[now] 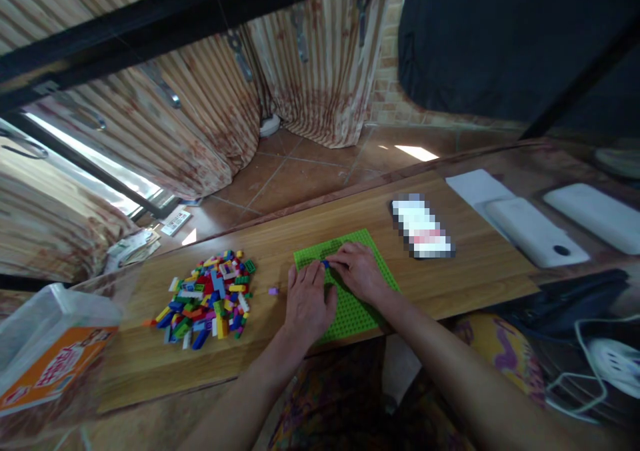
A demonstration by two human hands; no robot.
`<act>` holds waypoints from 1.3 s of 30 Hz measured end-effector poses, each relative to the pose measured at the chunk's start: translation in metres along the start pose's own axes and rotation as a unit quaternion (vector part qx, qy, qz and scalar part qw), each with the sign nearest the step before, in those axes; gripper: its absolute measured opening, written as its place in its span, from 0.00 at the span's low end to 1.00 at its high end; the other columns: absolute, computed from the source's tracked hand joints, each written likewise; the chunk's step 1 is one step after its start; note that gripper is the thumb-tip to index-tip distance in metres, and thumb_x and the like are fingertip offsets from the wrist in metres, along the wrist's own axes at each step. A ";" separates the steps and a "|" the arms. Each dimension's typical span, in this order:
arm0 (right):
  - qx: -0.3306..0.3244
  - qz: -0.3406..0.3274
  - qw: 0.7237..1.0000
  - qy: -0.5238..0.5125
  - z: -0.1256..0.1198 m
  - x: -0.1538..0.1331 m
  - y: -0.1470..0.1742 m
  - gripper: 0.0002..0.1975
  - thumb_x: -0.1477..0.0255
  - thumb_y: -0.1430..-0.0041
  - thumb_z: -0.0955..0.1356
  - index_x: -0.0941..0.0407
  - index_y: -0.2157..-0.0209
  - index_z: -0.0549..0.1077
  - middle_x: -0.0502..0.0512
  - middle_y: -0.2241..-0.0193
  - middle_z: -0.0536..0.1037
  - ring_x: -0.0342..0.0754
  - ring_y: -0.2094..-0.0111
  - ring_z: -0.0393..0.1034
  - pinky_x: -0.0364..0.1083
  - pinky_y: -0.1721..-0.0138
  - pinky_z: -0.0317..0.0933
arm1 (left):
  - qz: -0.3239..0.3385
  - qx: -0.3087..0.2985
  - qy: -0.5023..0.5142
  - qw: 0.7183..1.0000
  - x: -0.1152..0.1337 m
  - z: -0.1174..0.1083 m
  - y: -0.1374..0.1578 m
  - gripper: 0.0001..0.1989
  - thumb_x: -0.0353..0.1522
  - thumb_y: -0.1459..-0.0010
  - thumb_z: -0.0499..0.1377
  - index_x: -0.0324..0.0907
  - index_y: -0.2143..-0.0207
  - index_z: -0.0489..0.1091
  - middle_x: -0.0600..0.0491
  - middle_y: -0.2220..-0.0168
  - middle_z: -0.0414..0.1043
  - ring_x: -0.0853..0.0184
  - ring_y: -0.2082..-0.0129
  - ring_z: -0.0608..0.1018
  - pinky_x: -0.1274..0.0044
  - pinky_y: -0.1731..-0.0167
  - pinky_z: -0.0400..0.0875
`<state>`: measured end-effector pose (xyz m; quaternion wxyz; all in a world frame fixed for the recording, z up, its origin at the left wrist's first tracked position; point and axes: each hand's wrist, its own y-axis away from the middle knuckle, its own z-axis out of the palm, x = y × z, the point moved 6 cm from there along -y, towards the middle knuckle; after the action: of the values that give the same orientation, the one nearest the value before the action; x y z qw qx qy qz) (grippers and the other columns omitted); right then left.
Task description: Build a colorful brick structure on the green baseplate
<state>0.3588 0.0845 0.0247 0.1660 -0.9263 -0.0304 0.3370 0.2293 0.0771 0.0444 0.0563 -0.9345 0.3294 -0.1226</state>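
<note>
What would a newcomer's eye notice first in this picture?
Probably the bright green plate, where the left hand and right hand come together near a small blue piece. Next, perhaps, the colourful brick heap left of the plate, then the pixelated phone on its right.

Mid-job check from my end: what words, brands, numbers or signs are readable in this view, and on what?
Nothing can be read for certain.
Orange label on the clear tub: white characters, too blurred to quote.
Small white item beyond the board: dark print, too small.
Phone screen: pixelated, unreadable.
Green baseplate and loose bricks: no lettering visible.
</note>
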 end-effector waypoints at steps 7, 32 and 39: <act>0.000 0.006 1.000 0.003 0.001 0.002 -0.002 0.08 0.73 0.39 0.69 0.50 0.62 0.81 0.54 0.68 0.77 0.50 0.63 0.67 0.49 0.60 0.56 | 0.003 -0.002 0.018 1.000 -0.004 -0.002 -0.002 0.20 0.33 0.41 0.56 0.34 0.47 0.69 0.41 0.46 0.72 0.53 0.47 0.73 0.53 0.39 0.55; 0.180 0.067 0.978 -0.080 -0.053 0.036 0.011 0.16 0.79 0.41 0.59 0.56 0.63 0.78 0.58 0.66 0.80 0.50 0.64 0.74 0.49 0.60 0.67 | -0.007 -0.035 -0.036 0.999 0.024 0.024 0.007 0.32 0.39 0.35 0.50 0.26 0.36 0.53 0.33 0.34 0.52 0.49 0.32 0.54 0.56 0.37 0.57; 0.135 0.041 0.988 -0.064 -0.037 0.031 0.014 0.16 0.79 0.41 0.59 0.56 0.62 0.78 0.58 0.65 0.80 0.51 0.63 0.75 0.49 0.60 0.68 | 0.013 -0.051 -0.016 0.998 -0.002 0.020 0.010 0.32 0.39 0.35 0.50 0.31 0.35 0.50 0.36 0.32 0.50 0.52 0.31 0.52 0.58 0.36 0.55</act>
<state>0.4053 0.0663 0.0282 0.2732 -0.8725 0.0431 0.4028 0.2277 0.0712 0.0231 0.0155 -0.9336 0.3466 -0.0896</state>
